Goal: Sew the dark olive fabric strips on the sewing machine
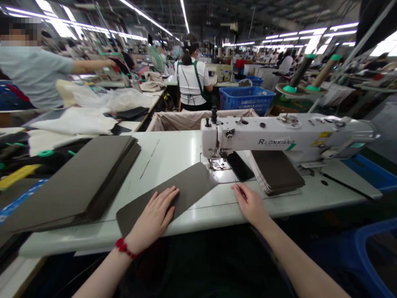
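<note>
My left hand (154, 217) lies flat and open on a grey-brown fabric panel (189, 186) that stretches across the white table (173, 153) toward the needle area (218, 164) of a white sewing machine (288, 138). My right hand (252, 203) rests on the table's front edge to the right of the panel, fingers stretched out and holding nothing. It sits just in front of a stack of dark brown panels (276, 171) under the machine's arm.
A large stack of grey-brown panels (83, 178) lies at the left. A cloth-lined bin (186, 120) stands behind the table, with a blue crate (245, 99) farther back. Other people work at the left and at the far centre. Blue bins (372, 174) sit at the right.
</note>
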